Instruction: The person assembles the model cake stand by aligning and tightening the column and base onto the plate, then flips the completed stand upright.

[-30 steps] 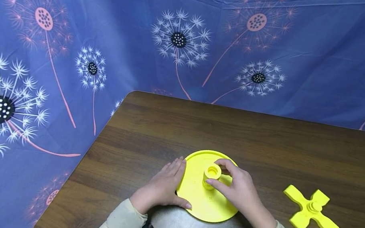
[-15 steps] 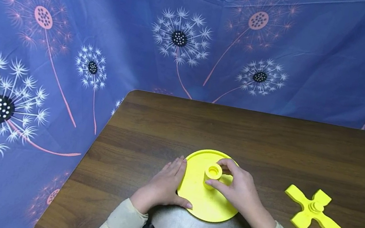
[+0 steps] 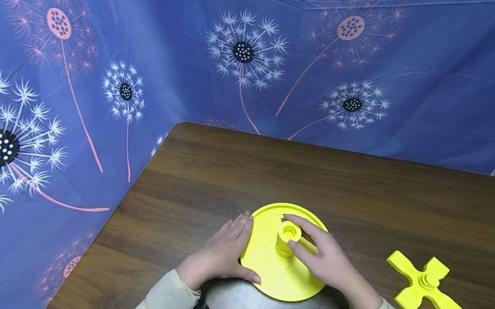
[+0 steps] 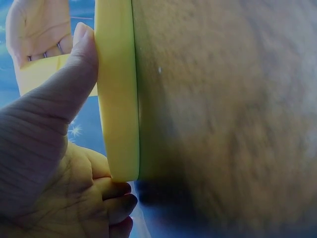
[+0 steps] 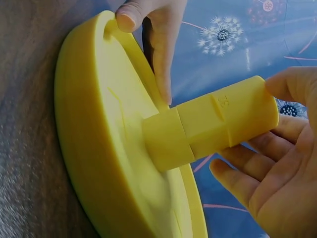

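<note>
A yellow round base with a raised rim lies on the table. A short, stepped yellow post stands on its middle, its hollow top showing in the head view. My left hand holds the base by its left rim, thumb over the near edge and fingers along the left side. My right hand is around the upper part of the post from the right, thumb in front and index finger behind. In the right wrist view the thumb touches the post's top edge, while one lower finger stands off it.
A yellow cross-shaped piece with a threaded stub pointing up lies to the right on the brown wooden table. Behind the table hangs a blue cloth with a dandelion print.
My right hand has turned around the post: the thumb has shifted right and the index finger has reached further left behind it. The left hand and base stay put.
</note>
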`<state>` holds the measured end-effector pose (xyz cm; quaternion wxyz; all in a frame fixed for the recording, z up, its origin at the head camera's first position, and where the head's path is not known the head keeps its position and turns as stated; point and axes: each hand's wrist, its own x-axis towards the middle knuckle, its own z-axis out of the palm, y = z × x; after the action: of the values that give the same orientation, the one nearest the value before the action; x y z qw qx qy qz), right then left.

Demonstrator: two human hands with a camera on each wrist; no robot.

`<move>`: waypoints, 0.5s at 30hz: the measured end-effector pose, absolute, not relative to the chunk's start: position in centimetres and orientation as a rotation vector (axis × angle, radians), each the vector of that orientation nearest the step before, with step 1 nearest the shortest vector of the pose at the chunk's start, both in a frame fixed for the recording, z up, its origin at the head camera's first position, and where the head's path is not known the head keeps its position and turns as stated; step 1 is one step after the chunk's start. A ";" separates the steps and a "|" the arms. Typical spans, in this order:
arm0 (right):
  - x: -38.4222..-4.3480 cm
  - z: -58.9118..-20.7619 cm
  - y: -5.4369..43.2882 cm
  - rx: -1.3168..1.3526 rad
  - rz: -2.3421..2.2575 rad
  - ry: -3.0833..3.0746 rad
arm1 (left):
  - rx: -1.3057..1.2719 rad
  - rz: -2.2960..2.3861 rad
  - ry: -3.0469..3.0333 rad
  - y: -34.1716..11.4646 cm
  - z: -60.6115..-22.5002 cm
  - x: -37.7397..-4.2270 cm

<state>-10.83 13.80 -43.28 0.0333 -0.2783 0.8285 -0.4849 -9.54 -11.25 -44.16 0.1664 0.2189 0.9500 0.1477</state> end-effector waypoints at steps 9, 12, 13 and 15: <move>-10.9 -43.4 13.9 -0.762 -1.540 2.566 | 0.620 0.418 2.708 -11.2 -44.3 -9.5; -10.9 -43.4 13.7 -0.730 -1.560 2.590 | 0.619 0.417 2.706 -11.2 -44.3 -9.5; -10.9 -43.5 13.7 -0.726 -1.562 2.602 | 0.620 0.417 2.707 -11.2 -44.3 -9.6; -10.8 -43.5 13.5 -0.723 -1.566 2.628 | 0.622 0.418 2.707 -11.2 -44.4 -9.6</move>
<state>-10.85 13.54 -43.48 -0.0010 -0.2300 0.8360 -0.4982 -9.59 -11.19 -44.37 0.1656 0.2182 0.9505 0.1468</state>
